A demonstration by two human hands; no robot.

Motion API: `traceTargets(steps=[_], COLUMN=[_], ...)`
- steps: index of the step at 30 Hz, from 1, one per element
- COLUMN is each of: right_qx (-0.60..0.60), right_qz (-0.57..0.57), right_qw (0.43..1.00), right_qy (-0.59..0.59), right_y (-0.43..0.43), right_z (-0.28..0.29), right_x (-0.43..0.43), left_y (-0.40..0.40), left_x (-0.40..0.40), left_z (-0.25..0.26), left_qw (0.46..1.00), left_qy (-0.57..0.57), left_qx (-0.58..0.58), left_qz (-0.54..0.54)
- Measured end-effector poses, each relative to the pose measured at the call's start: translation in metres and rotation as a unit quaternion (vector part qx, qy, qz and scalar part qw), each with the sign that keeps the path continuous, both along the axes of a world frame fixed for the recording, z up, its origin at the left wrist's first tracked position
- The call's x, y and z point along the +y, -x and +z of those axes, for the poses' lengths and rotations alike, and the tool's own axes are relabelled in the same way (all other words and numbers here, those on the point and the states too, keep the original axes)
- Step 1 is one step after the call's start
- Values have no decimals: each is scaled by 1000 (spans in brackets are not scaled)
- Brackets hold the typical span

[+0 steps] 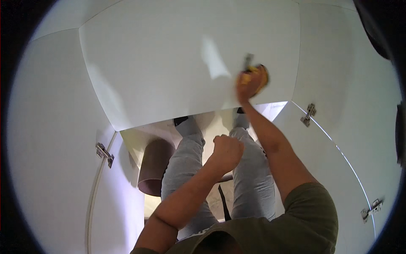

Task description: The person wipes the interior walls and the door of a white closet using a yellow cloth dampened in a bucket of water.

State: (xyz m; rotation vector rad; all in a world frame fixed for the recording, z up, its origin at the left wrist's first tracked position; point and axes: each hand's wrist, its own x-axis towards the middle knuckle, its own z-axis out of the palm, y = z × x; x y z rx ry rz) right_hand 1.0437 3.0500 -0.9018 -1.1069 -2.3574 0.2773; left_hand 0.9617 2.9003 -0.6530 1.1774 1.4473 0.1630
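Note:
My right hand [249, 85] is stretched out ahead, gripping a yellow-and-black hand tool [260, 77] with a grey tip. Motion blurs the tool, so its exact kind is unclear. Just beyond the tip is a white panel [158, 70]; whether they touch I cannot tell. My left hand [227, 152] is closed in a fist above my knees, nearer to my body. Nothing shows in it, though the inside of the fist is hidden.
White cabinet side panels [47, 127] enclose me left and right. Metal concealed hinges stick out at the left [104, 155], right [308, 115] and lower right [371, 210]. A brown cylinder [155, 168] stands beside my left leg. A black strap [224, 203] lies between my legs.

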Motion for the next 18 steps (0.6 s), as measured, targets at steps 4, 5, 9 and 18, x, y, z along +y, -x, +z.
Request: traceTargets(steps=[4,5,9,18], right_qx=[20,20,-16,69], right_qz=[248,302,531,260], right_qw=[948,922,806,955], right_qy=[199,242,261,122], right_y=[84,103,149,66], right_z=[21,30,36,17], right_x=[-106,-131,-220,-65], left_y=[-52,-64,-182,-99], left_x=[-44,-58,-123,-62], left_z=[-15,-21,-91,-15], left_qw=[996,999,972,998], left_qy=[84,46,-65,32], left_qx=[-6,6,130,52], left_qz=[-25,15,186,25])
